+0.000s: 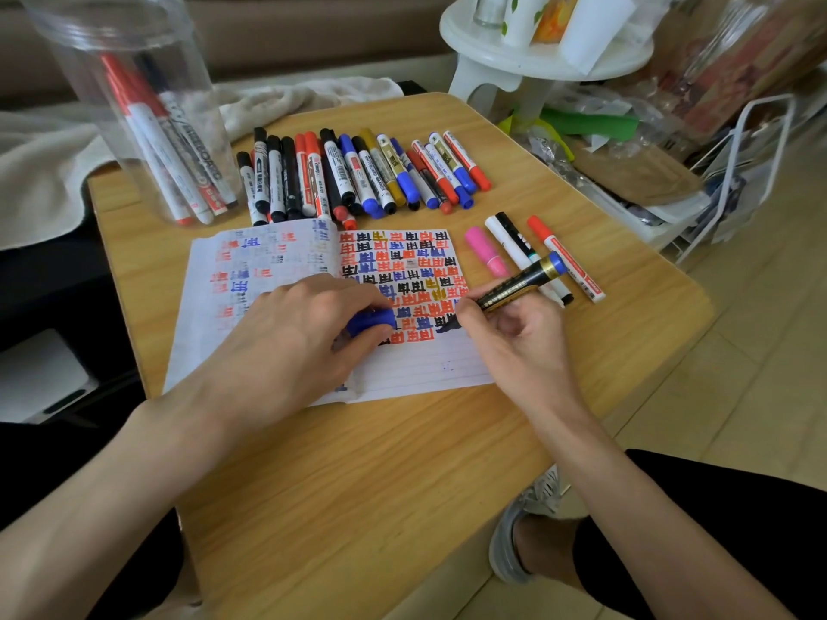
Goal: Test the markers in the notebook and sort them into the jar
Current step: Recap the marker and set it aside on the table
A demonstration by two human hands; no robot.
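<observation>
An open notebook [416, 369] lies on the wooden table [380, 485], its pages covered with red, blue, black and gold test marks. My right hand [514, 342] grips a black and gold marker [519, 284] with a blue end, its tip touching the right page. My left hand [304, 333] rests on the notebook and holds a blue cap [371, 322]. A clear plastic jar [134, 105] stands at the table's far left with several markers inside. A row of several markers [358, 176] lies beyond the notebook.
A pink marker [485, 252], a black and white marker [514, 243] and a red marker [566, 259] lie right of the notebook. A white stool [514, 60] with bottles and a cluttered rack [716, 172] stand to the right. A towel [53, 154] lies at left.
</observation>
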